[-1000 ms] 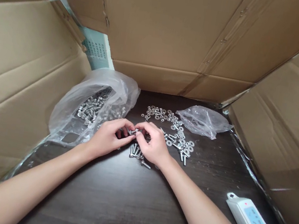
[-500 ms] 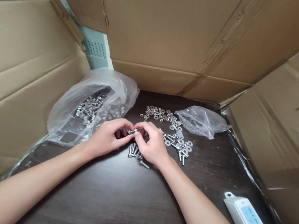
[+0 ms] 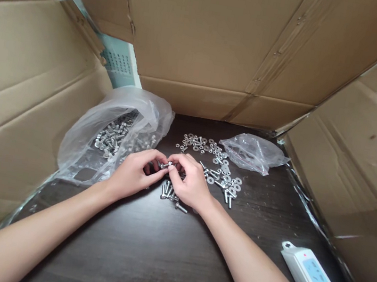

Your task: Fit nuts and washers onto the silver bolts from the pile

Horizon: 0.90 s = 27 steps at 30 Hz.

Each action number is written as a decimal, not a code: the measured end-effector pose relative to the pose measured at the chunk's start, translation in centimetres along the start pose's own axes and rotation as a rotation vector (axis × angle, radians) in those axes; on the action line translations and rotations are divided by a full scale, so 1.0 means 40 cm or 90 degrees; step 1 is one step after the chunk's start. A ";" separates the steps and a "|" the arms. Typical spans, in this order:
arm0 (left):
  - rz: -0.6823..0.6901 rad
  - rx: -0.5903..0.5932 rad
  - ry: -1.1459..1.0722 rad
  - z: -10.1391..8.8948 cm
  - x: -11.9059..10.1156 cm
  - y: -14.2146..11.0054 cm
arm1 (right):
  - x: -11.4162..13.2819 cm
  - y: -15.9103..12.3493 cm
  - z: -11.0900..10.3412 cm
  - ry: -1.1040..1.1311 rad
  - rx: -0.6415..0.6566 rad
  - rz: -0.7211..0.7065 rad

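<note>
Between my fingertips, above the table's middle, is a metal bolt point(image 3: 164, 166). My left hand point(image 3: 138, 171) pinches it from the left with thumb and fingers. At the bolt's right end, my right hand point(image 3: 187, 179) is closed on a small bright nut point(image 3: 169, 163), partly covered by the fingertips. Just below the hands lies a small group of bolts point(image 3: 168, 190), with one single bolt point(image 3: 181, 207) nearer to me. Past my right hand, loose bolts, nuts and flat washers point(image 3: 227, 179) spread across the tabletop.
A clear plastic bag point(image 3: 77, 142) full of bolts lies open at the left. Another crumpled bag point(image 3: 254, 152) is at the back right. A white power strip point(image 3: 317, 276) occupies the right front. Cardboard walls point(image 3: 204, 43) enclose the dark table point(image 3: 127, 255).
Both hands keep nearly the same pose, with the bolt and nut still between the fingertips. The whole view has shifted very slightly.
</note>
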<state>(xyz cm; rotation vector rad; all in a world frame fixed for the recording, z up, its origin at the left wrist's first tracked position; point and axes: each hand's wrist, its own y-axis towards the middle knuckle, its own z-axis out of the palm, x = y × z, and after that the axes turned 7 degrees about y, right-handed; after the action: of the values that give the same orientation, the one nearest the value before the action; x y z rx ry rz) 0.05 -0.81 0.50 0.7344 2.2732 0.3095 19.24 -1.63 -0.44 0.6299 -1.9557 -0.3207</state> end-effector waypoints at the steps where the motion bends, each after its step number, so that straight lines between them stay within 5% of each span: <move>1: 0.000 -0.001 0.003 -0.001 -0.001 0.000 | 0.000 0.000 0.001 0.001 0.000 -0.002; 27: -0.001 -0.042 0.035 0.001 -0.004 -0.002 | 0.003 -0.002 0.005 -0.051 -0.013 0.007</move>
<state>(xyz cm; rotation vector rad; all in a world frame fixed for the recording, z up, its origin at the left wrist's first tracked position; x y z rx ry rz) 0.15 -0.98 0.52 0.6983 2.3042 0.4065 19.02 -1.77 -0.47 0.6014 -2.0298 -0.3641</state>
